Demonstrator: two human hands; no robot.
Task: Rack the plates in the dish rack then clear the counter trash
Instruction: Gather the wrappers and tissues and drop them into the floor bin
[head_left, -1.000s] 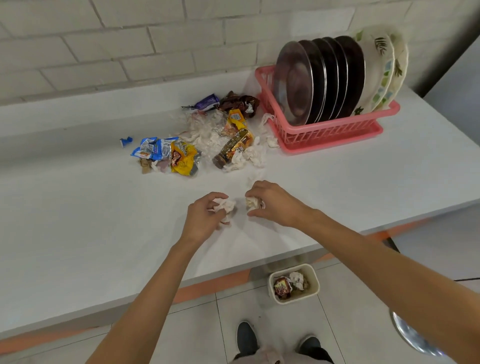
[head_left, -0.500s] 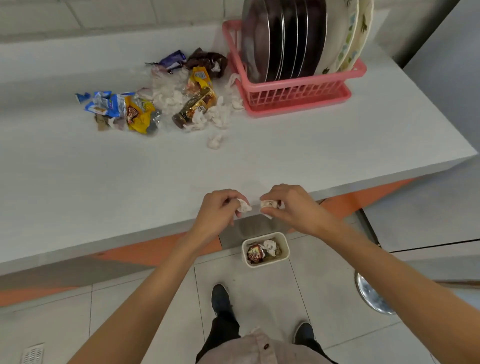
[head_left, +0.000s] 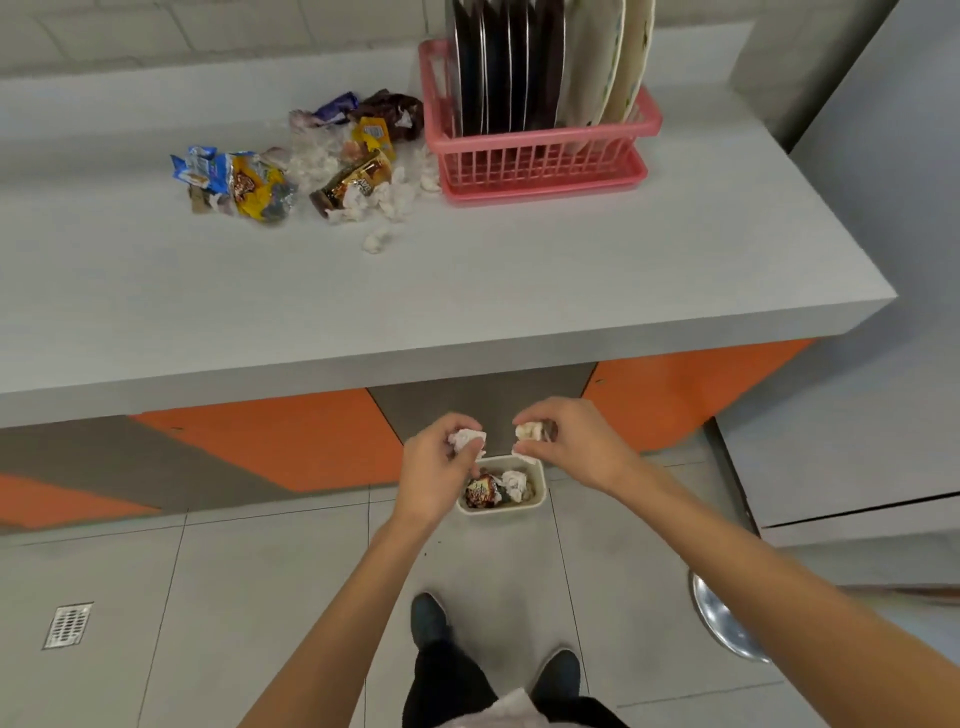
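Note:
My left hand (head_left: 439, 470) pinches a crumpled white tissue (head_left: 466, 439) and my right hand (head_left: 569, 441) pinches another crumpled tissue (head_left: 529, 431). Both hands hover right above a small cream trash bin (head_left: 506, 508) on the floor, which holds a snack wrapper and tissue. On the white counter (head_left: 467, 291) stands a pink dish rack (head_left: 540, 156) with several dark metal plates (head_left: 501, 67) and two floral plates (head_left: 618, 62) upright in it. A pile of wrappers and tissue scraps (head_left: 322, 171) lies left of the rack.
The counter's front edge runs just above my hands, with orange and grey panels below. My shoes (head_left: 431, 618) stand on the tiled floor behind the bin. A round metal base (head_left: 722, 618) sits at the right, a floor drain (head_left: 67, 625) at the left.
Both hands picked tissue wads off the counter, carried them over the front edge and lowered them to just above the floor bin. The view tilted downward.

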